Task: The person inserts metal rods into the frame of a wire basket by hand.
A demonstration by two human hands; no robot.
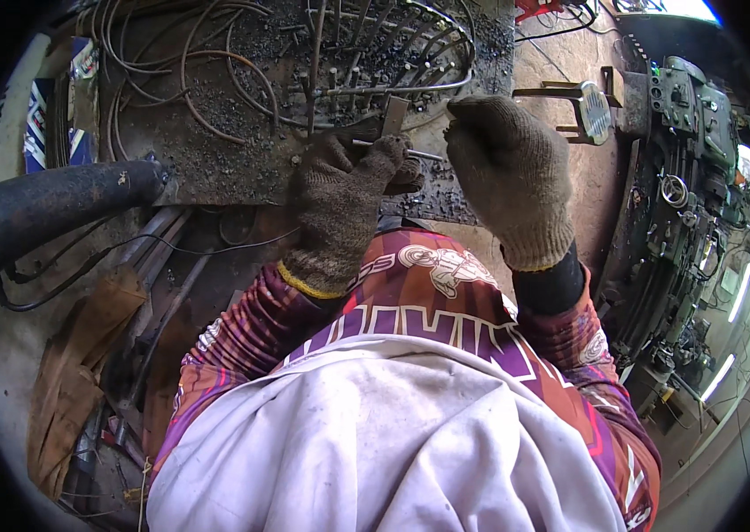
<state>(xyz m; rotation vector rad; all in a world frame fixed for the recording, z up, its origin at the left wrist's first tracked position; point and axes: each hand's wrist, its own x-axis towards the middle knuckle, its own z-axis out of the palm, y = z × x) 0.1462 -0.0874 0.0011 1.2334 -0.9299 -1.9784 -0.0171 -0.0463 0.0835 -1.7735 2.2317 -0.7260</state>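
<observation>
Our gloved left hand (339,208) pinches a thin metal rod (424,155) at twelve o'clock — our right hand (508,173), fisted, grips its other end, above the dirty steel workbench (215,168).

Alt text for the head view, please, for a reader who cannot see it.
Two gloved hands meet over a grimy metal workbench: the left hand pinches a thin rod, the right hand is closed in a fist beside it. Bent wires lie behind; a machine stands to the right.

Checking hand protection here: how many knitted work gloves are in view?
2. One on the left hand pinching a thin metal rod, one on the right hand beside it. None elsewhere visible.
</observation>
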